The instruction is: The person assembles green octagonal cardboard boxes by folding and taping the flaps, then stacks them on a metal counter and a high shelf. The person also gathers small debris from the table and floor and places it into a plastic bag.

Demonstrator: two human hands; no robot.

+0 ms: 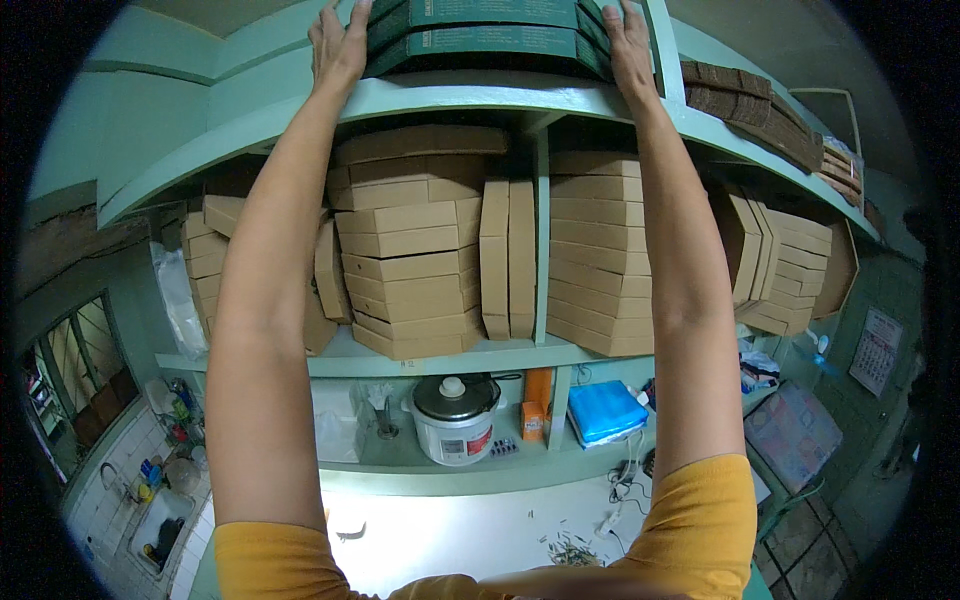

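Both arms reach up to the top shelf (470, 95). Flat dark green boxes (490, 42) lie stacked there, cut off by the upper edge of the view. My left hand (342, 48) presses against the left side of the stack, its fingers bent and the thumb along the boxes. At the right side, my right hand (629, 48) grips the stack beside the shelf's upright post. The boxes sit between my two hands, above the shelf's front edge. Part of the fingers on each hand is cut off at the top of the view.
Brown cardboard boxes (410, 245) fill the shelf below, with more stacked boxes (600, 250) to the right. Under them stand a rice cooker (455, 420) and a blue plastic packet (607, 411). A white table (430, 530) is nearest me; a sink (160, 525) is at lower left.
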